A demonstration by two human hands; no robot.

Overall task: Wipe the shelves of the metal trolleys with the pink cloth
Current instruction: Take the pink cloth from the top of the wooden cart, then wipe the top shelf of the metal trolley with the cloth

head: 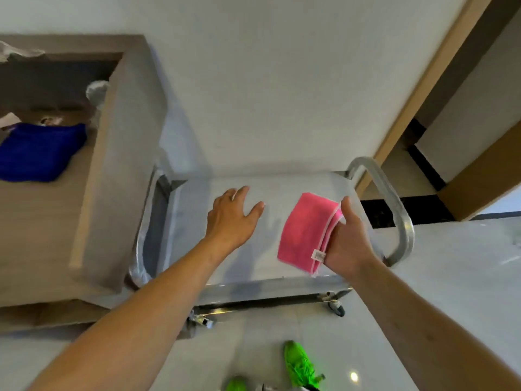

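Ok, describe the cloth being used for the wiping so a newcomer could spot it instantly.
Find the metal trolley by the white wall; over its top shelf the right hand holds a folded pink cloth. Its white edging and small tag separate it from the blue cloth lying far left.

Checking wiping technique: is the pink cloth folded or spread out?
Folded: the pink cloth shows stacked white-trimmed edges where the right hand pinches it.

Blue cloth [39, 152] lying in a wooden shelf unit [112, 153] at left; bright green shoes [301, 366] on glossy pale floor [437, 277]; white wall [267, 80] behind; wooden door frame [428, 74] at right
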